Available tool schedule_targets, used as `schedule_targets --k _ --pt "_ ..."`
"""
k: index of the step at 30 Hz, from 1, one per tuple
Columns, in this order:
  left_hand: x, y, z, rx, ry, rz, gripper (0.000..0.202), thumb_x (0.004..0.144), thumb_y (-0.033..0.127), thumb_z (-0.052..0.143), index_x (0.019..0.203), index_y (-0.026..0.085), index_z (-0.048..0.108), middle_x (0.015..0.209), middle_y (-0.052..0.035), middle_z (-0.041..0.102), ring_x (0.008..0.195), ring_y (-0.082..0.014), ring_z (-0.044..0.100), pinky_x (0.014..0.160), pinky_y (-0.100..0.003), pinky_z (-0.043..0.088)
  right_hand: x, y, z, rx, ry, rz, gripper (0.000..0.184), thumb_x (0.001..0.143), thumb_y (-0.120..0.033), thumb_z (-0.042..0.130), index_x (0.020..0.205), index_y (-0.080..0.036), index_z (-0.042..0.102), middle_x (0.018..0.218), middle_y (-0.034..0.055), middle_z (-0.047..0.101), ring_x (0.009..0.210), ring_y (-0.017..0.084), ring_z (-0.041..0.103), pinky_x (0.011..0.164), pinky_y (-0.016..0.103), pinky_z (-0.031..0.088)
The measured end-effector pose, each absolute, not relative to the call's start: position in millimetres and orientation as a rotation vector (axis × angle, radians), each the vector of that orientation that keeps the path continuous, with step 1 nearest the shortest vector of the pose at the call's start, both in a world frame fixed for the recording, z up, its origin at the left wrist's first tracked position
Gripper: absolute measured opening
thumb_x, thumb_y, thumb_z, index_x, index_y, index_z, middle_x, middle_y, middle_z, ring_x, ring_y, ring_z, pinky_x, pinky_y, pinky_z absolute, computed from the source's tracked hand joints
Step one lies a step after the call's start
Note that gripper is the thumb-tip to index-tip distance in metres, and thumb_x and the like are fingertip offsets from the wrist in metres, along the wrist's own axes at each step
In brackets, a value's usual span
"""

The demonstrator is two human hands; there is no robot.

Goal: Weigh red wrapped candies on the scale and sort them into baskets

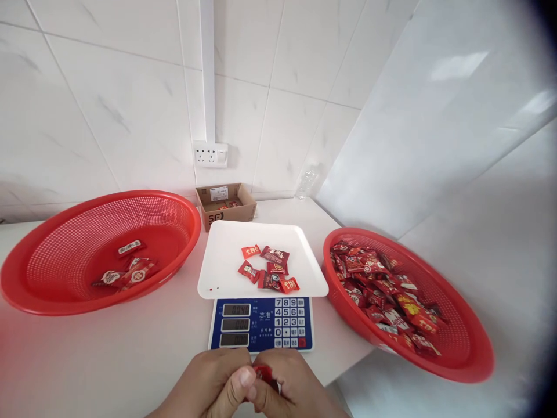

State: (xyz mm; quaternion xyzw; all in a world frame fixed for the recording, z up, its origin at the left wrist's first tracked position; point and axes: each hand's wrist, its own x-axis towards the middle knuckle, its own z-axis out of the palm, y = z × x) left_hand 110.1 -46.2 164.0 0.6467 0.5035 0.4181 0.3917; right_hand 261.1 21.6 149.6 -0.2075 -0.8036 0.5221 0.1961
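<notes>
Both my hands meet at the bottom middle, just in front of the blue scale (261,323). My left hand (213,386) and my right hand (291,388) are closed together, pinching one small red wrapped candy (263,373) between their fingertips. On the scale's white tray (221,255) lie several red wrapped candies (268,268). The displays show digits I cannot read surely.
A large red mesh basket (65,255) at the left holds a few wrapped candies (128,270). A red basket (452,354) at the right is full of red candies. A small open cardboard box (226,212) stands behind the scale under a wall socket (210,155).
</notes>
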Motion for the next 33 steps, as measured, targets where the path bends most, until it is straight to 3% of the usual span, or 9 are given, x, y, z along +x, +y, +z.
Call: schedule_targets --k 4,11,17,23,28,33 --pt "107.6 -44.6 152.5 1.670 1.239 0.982 0.058 0.088 0.064 0.026 0.068 0.021 0.060 0.064 -0.0017 0.063 0.059 -0.0129 0.054 0.055 -0.019 0.041 259.3 17.8 151.4 -0.558 -2.241 1.244 0.057 0.090 -0.059 0.036 0.050 -0.019 0.037 0.047 -0.0050 0.034 0.044 0.006 0.033 0.044 0.021 0.024" --pt "114.6 -51.1 168.0 1.489 1.287 0.991 0.054 0.087 0.063 0.029 0.069 0.020 0.056 0.068 -0.0012 0.056 0.062 -0.0133 0.049 0.058 -0.021 0.039 258.4 15.3 147.1 -0.438 -2.136 1.296 0.049 0.091 -0.051 0.041 0.054 -0.020 0.048 0.051 -0.0034 0.047 0.048 0.008 0.042 0.050 0.019 0.033" --pt "108.3 -44.4 158.4 1.400 1.176 0.865 0.054 0.076 0.074 0.038 0.066 0.020 0.040 0.063 0.0042 0.037 0.059 -0.0113 0.033 0.054 -0.023 0.028 261.7 16.0 144.5 -0.611 -2.144 1.396 0.051 0.088 -0.058 0.043 0.054 -0.019 0.035 0.051 -0.0060 0.031 0.047 0.006 0.031 0.044 0.020 0.023" --pt "107.8 -40.7 155.3 1.421 1.244 0.712 0.037 0.082 0.055 0.048 0.072 0.019 0.043 0.066 0.0049 0.041 0.061 -0.0105 0.033 0.054 -0.022 0.025 266.9 18.0 147.6 -0.726 -2.178 1.280 0.058 0.087 -0.068 0.028 0.055 -0.019 0.032 0.051 -0.0051 0.031 0.048 0.007 0.032 0.045 0.022 0.020" --pt "109.9 -37.5 165.9 1.420 1.303 0.510 0.024 0.080 0.037 0.056 0.068 0.019 0.046 0.065 0.0050 0.047 0.060 -0.0100 0.037 0.054 -0.020 0.027 268.7 19.8 144.5 -0.698 -2.344 1.132 0.046 0.090 -0.049 0.035 0.055 -0.020 0.031 0.050 -0.0051 0.034 0.048 0.007 0.033 0.047 0.022 0.023" --pt "114.2 -37.6 168.6 1.353 1.274 0.583 0.029 0.082 0.044 0.053 0.069 0.018 0.046 0.066 0.0044 0.045 0.063 -0.0105 0.035 0.055 -0.020 0.028 269.8 20.5 149.4 -0.556 -2.329 0.957 0.044 0.093 -0.037 0.031 0.054 -0.020 0.033 0.049 -0.0044 0.036 0.048 0.008 0.035 0.049 0.023 0.027"
